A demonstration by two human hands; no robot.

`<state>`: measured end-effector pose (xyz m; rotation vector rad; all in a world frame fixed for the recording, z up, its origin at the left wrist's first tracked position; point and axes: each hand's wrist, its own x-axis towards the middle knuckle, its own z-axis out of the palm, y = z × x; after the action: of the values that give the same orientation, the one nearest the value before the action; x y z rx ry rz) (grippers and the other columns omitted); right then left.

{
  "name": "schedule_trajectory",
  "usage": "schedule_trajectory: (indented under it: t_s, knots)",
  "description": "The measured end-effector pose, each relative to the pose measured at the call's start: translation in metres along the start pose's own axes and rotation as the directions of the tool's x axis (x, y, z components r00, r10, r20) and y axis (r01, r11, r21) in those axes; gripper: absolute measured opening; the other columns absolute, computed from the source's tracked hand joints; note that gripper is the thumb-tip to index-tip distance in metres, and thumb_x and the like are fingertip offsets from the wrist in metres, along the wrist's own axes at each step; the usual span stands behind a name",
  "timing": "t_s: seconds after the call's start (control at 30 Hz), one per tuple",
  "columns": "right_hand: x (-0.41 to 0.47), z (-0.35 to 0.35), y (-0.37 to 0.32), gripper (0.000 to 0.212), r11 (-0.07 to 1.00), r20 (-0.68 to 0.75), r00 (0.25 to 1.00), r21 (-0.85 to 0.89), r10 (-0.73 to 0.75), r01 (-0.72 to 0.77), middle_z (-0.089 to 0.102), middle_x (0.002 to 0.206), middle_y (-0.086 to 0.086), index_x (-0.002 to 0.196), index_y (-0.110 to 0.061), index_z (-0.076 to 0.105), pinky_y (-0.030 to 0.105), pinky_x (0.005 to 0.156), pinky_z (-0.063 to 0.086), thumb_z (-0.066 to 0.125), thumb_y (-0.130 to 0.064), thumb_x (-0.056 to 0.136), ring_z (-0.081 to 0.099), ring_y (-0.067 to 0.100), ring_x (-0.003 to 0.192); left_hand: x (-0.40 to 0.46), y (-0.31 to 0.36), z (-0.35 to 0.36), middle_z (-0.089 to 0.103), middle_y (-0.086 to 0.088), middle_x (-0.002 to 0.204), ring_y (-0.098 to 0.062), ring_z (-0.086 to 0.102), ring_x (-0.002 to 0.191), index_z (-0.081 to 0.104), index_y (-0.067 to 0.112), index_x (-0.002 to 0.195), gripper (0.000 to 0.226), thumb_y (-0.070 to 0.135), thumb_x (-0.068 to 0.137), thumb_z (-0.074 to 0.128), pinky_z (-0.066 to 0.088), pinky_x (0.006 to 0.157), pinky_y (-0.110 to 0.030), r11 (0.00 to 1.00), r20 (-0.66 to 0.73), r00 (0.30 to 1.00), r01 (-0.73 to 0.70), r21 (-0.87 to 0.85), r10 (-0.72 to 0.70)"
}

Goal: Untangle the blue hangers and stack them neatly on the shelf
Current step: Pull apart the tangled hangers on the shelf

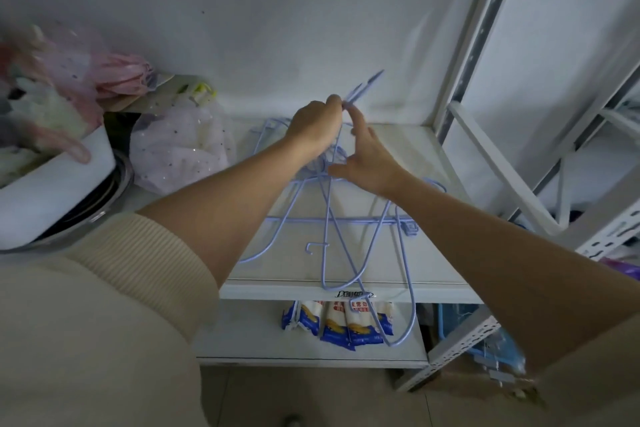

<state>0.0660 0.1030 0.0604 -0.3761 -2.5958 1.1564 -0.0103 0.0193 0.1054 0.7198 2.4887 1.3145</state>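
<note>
A tangle of thin blue wire hangers (329,229) lies on the white shelf (408,253), with some loops hanging past its front edge. My left hand (317,125) grips the raised ends of the hangers near the back wall. My right hand (367,156) is just beside it, its index finger touching the same raised wires and its thumb spread toward the tangle. Blue wire tips (367,85) stick up past both hands. Part of the tangle is hidden beneath my hands and forearms.
A white tub (52,191) stuffed with bags and cloth stands at the left, next to a sheer spotted bag (180,149). Blue and white packets (337,322) lie on the lower shelf. Perforated metal rack posts (464,66) rise at the right.
</note>
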Motion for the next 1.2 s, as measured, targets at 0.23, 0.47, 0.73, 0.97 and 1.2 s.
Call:
schedule_trajectory:
  t_s: [0.23,0.47,0.73,0.97,1.2]
  knots:
    - [0.021,0.012,-0.047,0.018,0.761,0.020,0.977,0.624,0.212,-0.178,0.050,0.064,0.004,0.093,-0.011,0.055,0.030,0.059,0.043,0.043,0.000,0.084,0.049,0.017,0.054,-0.009,-0.018,-0.008,0.050,0.001,0.053,-0.015,0.040,0.051,0.054,0.017,0.073,0.029,0.019,0.092,0.033,0.031,0.049,-0.025,0.865,0.138,0.990,0.095,-0.493,-0.030]
    - [0.040,0.024,-0.053,0.019,0.808,-0.031,0.973,0.563,0.229,-0.172,0.049,0.066,0.004,0.073,-0.015,0.046,0.027,0.057,0.042,0.047,-0.014,0.092,0.049,0.019,0.051,-0.011,-0.046,-0.012,0.032,0.003,0.053,-0.004,0.019,0.033,0.047,0.022,0.077,0.036,0.046,0.099,0.032,0.013,0.033,-0.011,0.758,0.237,0.967,0.223,-0.613,-0.093]
    - [0.032,0.013,-0.007,0.061,0.816,0.016,0.957,0.519,0.290,-0.256,0.058,0.106,0.004,0.139,-0.038,0.032,0.031,0.077,0.044,0.063,-0.038,0.086,0.058,0.018,0.084,-0.003,-0.060,-0.013,0.024,0.010,0.040,-0.002,0.017,0.030,0.055,0.023,0.086,0.032,0.009,0.098,0.029,0.015,0.031,-0.009,0.688,0.224,0.972,0.208,-0.695,-0.067]
    - [-0.002,0.034,0.078,0.036,0.655,-0.076,0.652,0.024,0.754,-0.755,0.058,0.091,0.012,0.117,0.001,0.054,0.036,0.084,0.048,0.052,-0.016,0.086,0.057,0.027,0.097,0.002,-0.078,-0.013,0.024,0.012,0.037,-0.001,0.016,0.027,0.052,0.019,0.086,0.033,0.004,0.097,0.025,0.013,0.031,-0.007,0.725,0.198,0.970,0.239,-0.646,-0.144]
    - [-0.011,0.047,0.093,0.041,0.658,-0.226,0.632,0.062,0.741,-0.750,0.056,0.127,0.023,0.130,0.004,0.043,0.042,0.091,0.051,0.045,-0.002,0.089,0.057,0.039,0.117,0.005,-0.076,0.003,0.023,0.005,0.048,-0.003,0.019,0.029,0.055,0.019,0.087,0.033,0.004,0.096,0.026,0.015,0.031,-0.009,0.724,0.186,0.969,0.247,-0.644,-0.165]
